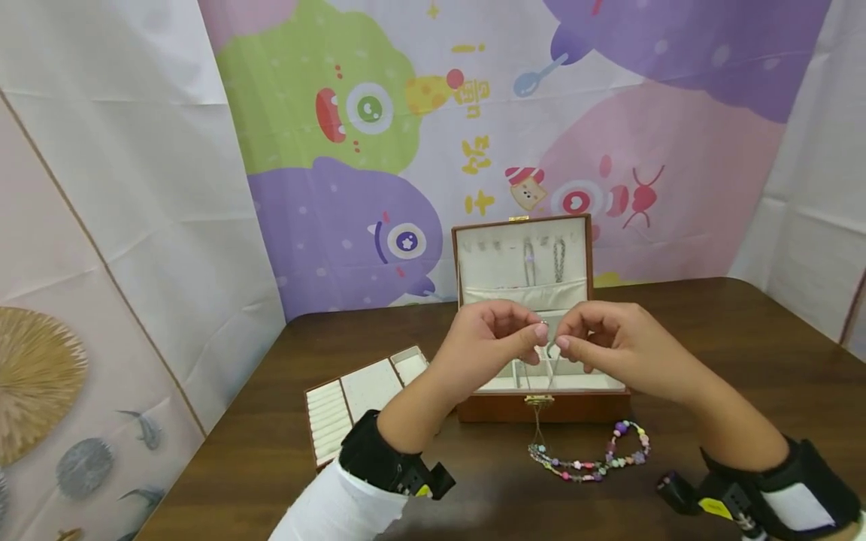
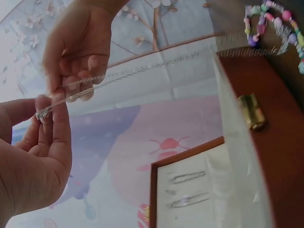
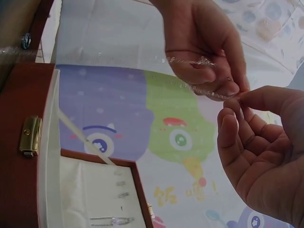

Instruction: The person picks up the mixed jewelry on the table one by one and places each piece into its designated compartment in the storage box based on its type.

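Both hands hold up a thin silver chain necklace [image 2: 128,72] in front of the open jewelry box [image 1: 494,409]. The left hand [image 1: 489,342] pinches one end between thumb and fingertips. Close beside it, the right hand [image 1: 619,347] pinches the chain's other end, fingertips almost meeting the left ones in the right wrist view. The chain hangs in a long loop over the box's front edge, past its gold clasp [image 2: 251,111]. Its bottom reaches a colorful beaded string [image 1: 575,476] lying on the table. The fingers partly hide the chain's ends.
Inside the raised lid [image 1: 487,263], silver chains [image 1: 558,260] hang above a fabric pocket. Left of the box lies a removable tray [image 1: 368,391] with ring rolls; a dark ring [image 3: 26,41] sits in it. The brown table [image 1: 710,338] backs onto a cartoon-printed cloth [image 1: 379,225].
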Tool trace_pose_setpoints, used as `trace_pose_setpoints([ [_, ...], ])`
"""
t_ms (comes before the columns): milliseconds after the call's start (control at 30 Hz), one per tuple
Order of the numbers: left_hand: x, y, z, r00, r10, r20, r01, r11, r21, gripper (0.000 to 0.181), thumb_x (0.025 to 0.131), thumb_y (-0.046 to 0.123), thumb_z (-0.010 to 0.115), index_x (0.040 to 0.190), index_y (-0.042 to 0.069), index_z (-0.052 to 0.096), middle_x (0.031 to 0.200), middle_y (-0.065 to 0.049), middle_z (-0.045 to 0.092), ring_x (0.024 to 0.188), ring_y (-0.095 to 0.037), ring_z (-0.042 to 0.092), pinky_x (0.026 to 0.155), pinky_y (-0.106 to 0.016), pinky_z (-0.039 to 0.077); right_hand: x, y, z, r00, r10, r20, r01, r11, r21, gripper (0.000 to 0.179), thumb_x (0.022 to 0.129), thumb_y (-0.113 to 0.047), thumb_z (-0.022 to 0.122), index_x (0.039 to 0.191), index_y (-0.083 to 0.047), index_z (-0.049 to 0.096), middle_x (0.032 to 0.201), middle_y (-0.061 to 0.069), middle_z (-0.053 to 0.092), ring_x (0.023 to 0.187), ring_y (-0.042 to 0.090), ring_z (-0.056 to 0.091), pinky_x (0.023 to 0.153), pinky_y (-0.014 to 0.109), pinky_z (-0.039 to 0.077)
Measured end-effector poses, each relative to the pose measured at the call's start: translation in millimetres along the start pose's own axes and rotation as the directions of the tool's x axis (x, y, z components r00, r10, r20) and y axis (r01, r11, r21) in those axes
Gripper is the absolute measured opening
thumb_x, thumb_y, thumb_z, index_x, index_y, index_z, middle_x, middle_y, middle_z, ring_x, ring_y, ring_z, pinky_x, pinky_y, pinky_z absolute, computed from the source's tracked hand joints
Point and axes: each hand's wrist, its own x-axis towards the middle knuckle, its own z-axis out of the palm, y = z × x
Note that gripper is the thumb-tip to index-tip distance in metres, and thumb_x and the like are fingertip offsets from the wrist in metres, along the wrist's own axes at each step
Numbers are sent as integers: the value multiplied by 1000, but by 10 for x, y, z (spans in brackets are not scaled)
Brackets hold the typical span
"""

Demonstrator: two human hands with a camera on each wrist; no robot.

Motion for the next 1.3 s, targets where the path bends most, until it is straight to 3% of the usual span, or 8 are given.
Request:
trace_pose_setpoints([
  [267,185,271,-61,996,-51,77,29,965,259,13,93,11,67,95,-1,70,79,-7,67,62,-13,56,58,-28,53,38,12,-53,1000,-9,-5,9,1000,16,5,92,0,65,95,-4,66,79,-1,62,62,15,57,54,28,51],
  [400,266,351,-111,995,-55,87,20,933,360,12,91,12,69,93,1,72,76,-4,67,61,-11,53,55,-22,46,41,46,-195,992,116,-58,-119,991,-56,4,93,-7,67,95,-4,66,77,3,63,62,16,60,54,29,53],
  [600,413,399,-249,996,-78,47,49,898,437,12,90,13,70,92,1,73,77,-5,67,64,-9,54,58,-21,45,-22,398,-471,914,401,-66,-407,902,-146,22,95,-20,66,102,1,64,82,10,63,67,21,63,55,33,54],
  [833,629,446,-396,999,-54,3,45,860,508,12,89,14,71,91,2,73,76,-3,67,68,-11,57,60,-22,46,-236,1069,-436,829,556,61,-528,814,-240,31,92,-16,66,106,12,61,88,12,65,67,19,64,59,34,56],
  [933,734,446,-451,999,-53,-6,48,840,540,12,89,15,72,91,3,74,77,-2,68,69,-11,59,62,-23,48,-316,1227,-368,773,629,86,-611,773,-170,39,92,-13,65,112,19,55,94,19,64,73,21,64,61,36,57],
  [1033,846,421,-526,998,-59,-11,54,795,605,13,89,18,72,91,5,75,80,-1,70,73,-12,62,66,-24,49,-358,1320,-287,724,677,135,-680,733,-30,45,93,-8,62,118,25,47,101,27,62,79,24,66,64,38,59],
  [1167,994,363,-626,997,-61,-36,70,743,665,14,91,20,70,93,6,75,82,-2,70,77,-15,62,67,-25,48,-388,1356,-210,707,689,160,-703,708,63,46,94,-5,60,121,29,42,103,30,60,81,26,67,66,38,59],
  [1300,1148,273,-715,995,-48,-90,96,740,666,16,93,20,68,94,6,74,81,-4,67,76,-16,59,66,-25,47,-389,1344,-191,715,685,137,-697,715,63,46,94,-5,60,120,29,43,98,26,60,77,22,65,65,36,58],
])
